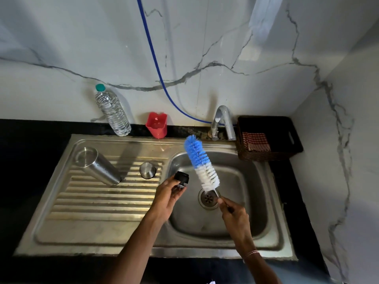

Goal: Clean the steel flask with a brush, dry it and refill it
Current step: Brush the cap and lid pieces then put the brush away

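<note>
Both my forearms point(139, 238) bare, cut off by the bottom edge of the frame. Left hand point(168, 193) and right hand point(233, 216) bare too. Right wrist, lower right of centre: thin thread band point(251, 253), red and white strands, several turns, lying across the wrist.

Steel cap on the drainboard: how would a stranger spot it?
Find the steel sink's ribbed drainboard, left of the basin. Beside the basin's edge stands a short steel cap, far squatter than the tall flask to its left.

Home kitchen, steel sink point(106, 240), tap point(224, 121)
</note>
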### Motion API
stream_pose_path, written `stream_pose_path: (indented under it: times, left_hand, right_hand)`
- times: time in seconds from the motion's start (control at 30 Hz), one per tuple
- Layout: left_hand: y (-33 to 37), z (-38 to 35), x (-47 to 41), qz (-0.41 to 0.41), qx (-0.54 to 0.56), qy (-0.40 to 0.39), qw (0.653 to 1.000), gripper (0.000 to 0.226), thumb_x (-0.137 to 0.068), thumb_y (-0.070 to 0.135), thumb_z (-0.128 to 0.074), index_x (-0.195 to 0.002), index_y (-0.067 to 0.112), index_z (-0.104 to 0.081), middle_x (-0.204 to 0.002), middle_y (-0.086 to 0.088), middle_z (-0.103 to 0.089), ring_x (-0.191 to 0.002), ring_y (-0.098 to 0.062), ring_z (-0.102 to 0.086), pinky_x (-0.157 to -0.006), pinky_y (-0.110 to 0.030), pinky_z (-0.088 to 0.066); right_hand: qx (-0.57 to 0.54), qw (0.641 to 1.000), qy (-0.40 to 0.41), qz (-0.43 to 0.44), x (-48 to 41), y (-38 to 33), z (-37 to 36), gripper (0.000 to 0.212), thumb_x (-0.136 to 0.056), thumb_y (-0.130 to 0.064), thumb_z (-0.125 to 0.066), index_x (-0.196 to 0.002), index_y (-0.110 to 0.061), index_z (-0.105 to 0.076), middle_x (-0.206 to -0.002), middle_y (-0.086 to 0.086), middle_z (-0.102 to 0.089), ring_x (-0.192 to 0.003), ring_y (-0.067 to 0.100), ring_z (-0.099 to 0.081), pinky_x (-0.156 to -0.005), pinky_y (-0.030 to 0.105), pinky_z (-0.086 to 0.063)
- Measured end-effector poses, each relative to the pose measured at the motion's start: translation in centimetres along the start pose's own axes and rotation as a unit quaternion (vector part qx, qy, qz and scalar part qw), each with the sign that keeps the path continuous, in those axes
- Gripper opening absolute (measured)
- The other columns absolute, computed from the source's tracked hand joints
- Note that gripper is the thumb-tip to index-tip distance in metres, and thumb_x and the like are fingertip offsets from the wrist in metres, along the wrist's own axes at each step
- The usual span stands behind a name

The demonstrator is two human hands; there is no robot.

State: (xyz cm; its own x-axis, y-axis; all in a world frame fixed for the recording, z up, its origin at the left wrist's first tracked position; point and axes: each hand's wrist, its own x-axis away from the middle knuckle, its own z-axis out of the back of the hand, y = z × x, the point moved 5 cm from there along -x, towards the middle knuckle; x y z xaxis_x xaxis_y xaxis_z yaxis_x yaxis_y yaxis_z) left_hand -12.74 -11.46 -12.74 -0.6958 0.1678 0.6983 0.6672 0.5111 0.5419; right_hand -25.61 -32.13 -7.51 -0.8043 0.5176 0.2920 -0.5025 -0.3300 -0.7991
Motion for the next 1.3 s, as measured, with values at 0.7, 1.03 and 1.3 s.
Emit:
stream_pose_path:
  times: [0.7,1.03,1.3]
  left_hand:
    - [7.9,9.6,1.0,-0.33,-0.575,0.183,0.726,0.056,-0.066,0.025,-0.096,-0.113,0.026,-0.065,-0.11,0.006,-0.068,-0.1,-0.017,-0.063,-0.083,-0.028,-0.045]
    - [7.9,9.5,0.2,-0.316,-0.61,0.205,0.698,0.059,-0.08,0.014,-0.084,-0.134,0.022,-0.061,-0.128,-0.011,-0.058,-0.115,-0.032,-0.063,-0.098,-0.043,-0.054]
    - [9.3,9.6,-0.1,-0.287,-0.663,0.225,0.654,0.06,-0.082,0.021,-0.086,-0.134,0.025,-0.057,-0.132,-0.01,-0.054,-0.109,-0.033,-0.065,-0.095,-0.045,-0.056]
  right_hand:
    - [0.027,0.998,-0.057,-0.025,2.0,1.7,-2.1,0.019,-0.095,-0.046,-0.062,-0.101,-0.038,-0.077,-0.051,-0.01,-0.046,-0.05,0.005,-0.042,-0.057,0.026,-0.041]
    - [0.038,0.997,-0.049,-0.044,3.0,2.1,-1.1,0.014,-0.091,-0.049,-0.065,-0.099,-0.046,-0.077,-0.053,-0.021,-0.057,-0.059,0.005,-0.052,-0.065,0.026,-0.046]
    - [0.031,0.997,-0.037,-0.053,3.0,1.8,-1.1,0.014,-0.091,-0.049,-0.065,-0.099,-0.047,-0.077,-0.053,-0.023,-0.057,-0.063,0.005,-0.053,-0.065,0.024,-0.044]
